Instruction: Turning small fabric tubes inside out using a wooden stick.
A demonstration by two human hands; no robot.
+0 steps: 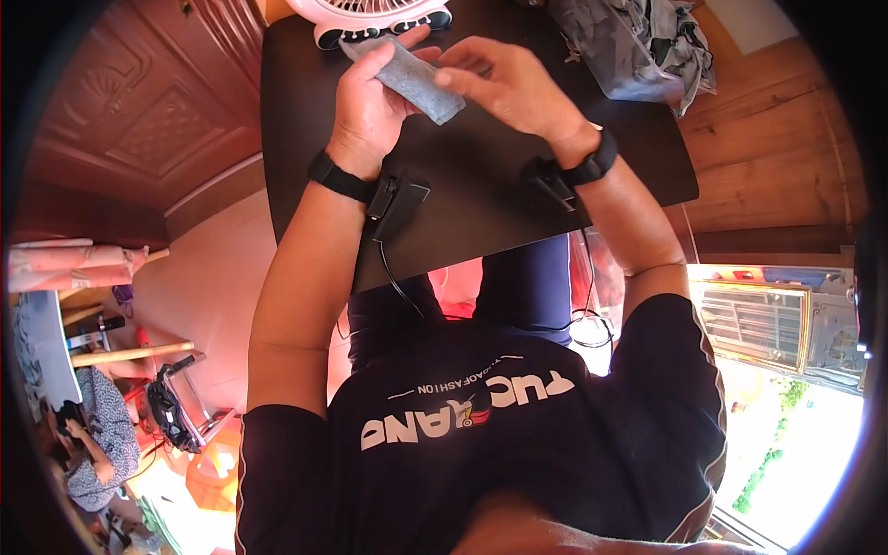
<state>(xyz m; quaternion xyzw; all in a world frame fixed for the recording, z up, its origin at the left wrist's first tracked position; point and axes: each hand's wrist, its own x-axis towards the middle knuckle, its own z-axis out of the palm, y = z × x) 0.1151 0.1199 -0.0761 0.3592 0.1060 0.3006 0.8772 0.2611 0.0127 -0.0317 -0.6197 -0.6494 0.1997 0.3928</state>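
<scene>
A flat, folded strip of grey-blue cloth (413,83) is held up over the far part of the dark table (462,176). My left hand (363,109) grips it from the left, thumb on top and fingers underneath. My right hand (520,88) bends in from the right, its thumb lying against the strip's upper right edge; its other fingertips are partly hidden. A black strap with a small device (398,199) is on my left wrist, and a similar black device (549,183) hangs by my right wrist.
A pink and white fan (370,13) stands at the table's far edge. At the far right lies a clear plastic bag (638,60) of grey cloth pieces. Thin cables run from the wrist devices toward my lap. At the lower left, another person (102,444) sits away from the table.
</scene>
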